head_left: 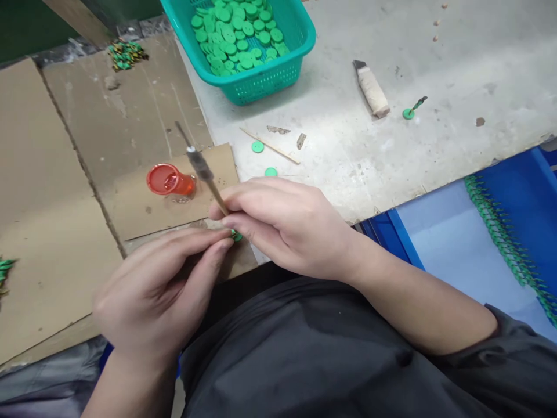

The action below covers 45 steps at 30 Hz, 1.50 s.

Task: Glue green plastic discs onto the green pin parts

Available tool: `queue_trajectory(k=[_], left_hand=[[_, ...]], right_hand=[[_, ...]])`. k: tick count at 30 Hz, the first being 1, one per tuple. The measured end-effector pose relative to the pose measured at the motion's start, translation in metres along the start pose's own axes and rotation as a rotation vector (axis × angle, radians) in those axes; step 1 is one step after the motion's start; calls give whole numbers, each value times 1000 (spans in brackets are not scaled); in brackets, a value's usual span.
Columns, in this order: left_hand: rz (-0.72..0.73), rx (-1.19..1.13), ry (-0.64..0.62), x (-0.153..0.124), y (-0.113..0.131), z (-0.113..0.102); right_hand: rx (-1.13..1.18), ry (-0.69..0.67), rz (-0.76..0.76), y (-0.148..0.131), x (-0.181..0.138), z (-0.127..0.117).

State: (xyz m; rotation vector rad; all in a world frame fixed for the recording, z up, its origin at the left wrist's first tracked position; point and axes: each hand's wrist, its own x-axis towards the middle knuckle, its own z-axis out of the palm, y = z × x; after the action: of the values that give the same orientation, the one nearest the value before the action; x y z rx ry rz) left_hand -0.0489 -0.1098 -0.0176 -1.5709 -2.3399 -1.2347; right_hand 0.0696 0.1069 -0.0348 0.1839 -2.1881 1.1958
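My right hand (282, 223) is closed around a thin brush (201, 165) whose handle sticks up and to the left, over the cardboard. My left hand (161, 284) pinches a small green disc (236, 235) at its fingertips, right under the right hand's fingers. Both hands meet above my lap at the table's front edge. Most of the disc is hidden by the fingers.
A small red pot (169, 180) lies on cardboard (143, 209) just beyond the hands. A teal basket (265, 78) of green discs stands at the back. Loose green discs (257, 146), a stick, a wrapped knife (372, 90) lie on the grey table. A blue bin (517, 191) holds a green strand.
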Motion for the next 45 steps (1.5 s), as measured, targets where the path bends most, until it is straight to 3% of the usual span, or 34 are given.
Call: queue_trajectory(k=[10,15,20,26,32,36,45], left_hand=[[-16,6,12,-2,-2,0],[-38,28,28,-5,-3,-1],[-20,19,32,-7,-7,-2],[-9,37,40,-7,-9,-2],[-41,-1,17,-3,0,-1],[-47,-10,16,-2,1,0],[-49,-10,33,-3,-1,0]], right_hand=[[-11,-127,94,-2,2,0],[-32,-253,175,-7,6,-3],[59,-94,13,-2,6,3],[78,-124,44,2,9,4],[52,138,-57,2,1,7],[17,135,-115,4,-1,10],[-40,66,12,2,-5,10]])
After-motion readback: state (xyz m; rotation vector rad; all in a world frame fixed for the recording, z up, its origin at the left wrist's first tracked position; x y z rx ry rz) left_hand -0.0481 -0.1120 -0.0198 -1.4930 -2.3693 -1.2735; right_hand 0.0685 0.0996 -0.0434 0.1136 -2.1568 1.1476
